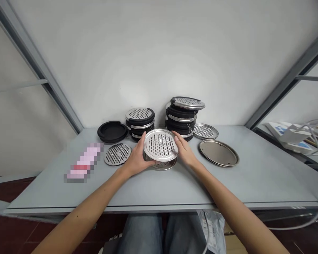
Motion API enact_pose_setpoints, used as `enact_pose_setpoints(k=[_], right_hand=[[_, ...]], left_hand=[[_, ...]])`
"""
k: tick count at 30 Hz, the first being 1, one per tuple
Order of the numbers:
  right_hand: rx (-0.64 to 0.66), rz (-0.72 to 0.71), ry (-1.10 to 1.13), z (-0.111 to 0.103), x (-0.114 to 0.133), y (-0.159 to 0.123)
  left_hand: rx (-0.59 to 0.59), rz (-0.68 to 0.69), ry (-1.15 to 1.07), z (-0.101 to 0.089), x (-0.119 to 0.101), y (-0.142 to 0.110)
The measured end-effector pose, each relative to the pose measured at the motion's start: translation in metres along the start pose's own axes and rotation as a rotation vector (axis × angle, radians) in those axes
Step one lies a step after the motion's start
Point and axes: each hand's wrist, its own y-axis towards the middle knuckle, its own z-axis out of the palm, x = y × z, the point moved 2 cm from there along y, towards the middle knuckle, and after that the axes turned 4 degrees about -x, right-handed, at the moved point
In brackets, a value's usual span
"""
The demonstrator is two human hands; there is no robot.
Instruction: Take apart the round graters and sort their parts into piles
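Between both hands I hold a round metal grater plate (pixel 161 144), tilted toward me, its surface covered with raised holes. My left hand (pixel 138 157) grips its left edge, the thumb along the lower rim. On the right edge, my right hand (pixel 184 148) has its fingers closed around the rim. Just below the held plate, another round perforated metal piece (pixel 164 165) shows in part; whether it touches the held one I cannot tell. A flat grater disc (pixel 118 154) lies on the table left of my left hand. Right of my right hand rests a plain metal lid (pixel 219 152).
Behind my hands stand two stacks of black-rimmed round containers with grater tops, a shorter stack (pixel 140 121) and a taller stack (pixel 181 118). A black ring-shaped base (pixel 112 132) sits at left, another grater plate (pixel 205 131) at right. A pixelated pink item (pixel 86 160) lies at left.
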Motion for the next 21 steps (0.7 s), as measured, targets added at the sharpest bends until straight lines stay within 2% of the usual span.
enact_pose_setpoints(k=[5,9,16,21], right_hand=[[0.198,-0.014,-0.059,-0.009,0.001,-0.003],[0.296,-0.109,-0.125,-0.013,0.0,-0.005],[0.301,-0.273,-0.198,-0.012,0.005,-0.004],[0.333,-0.29,-0.274,-0.014,0.007,-0.005]], left_hand=[[0.036,0.036,0.0,-0.006,0.0,0.003],[0.078,0.052,0.01,-0.008,0.004,0.004],[0.084,0.119,0.08,-0.007,0.006,0.003],[0.098,0.134,0.099,-0.007,0.006,0.003]])
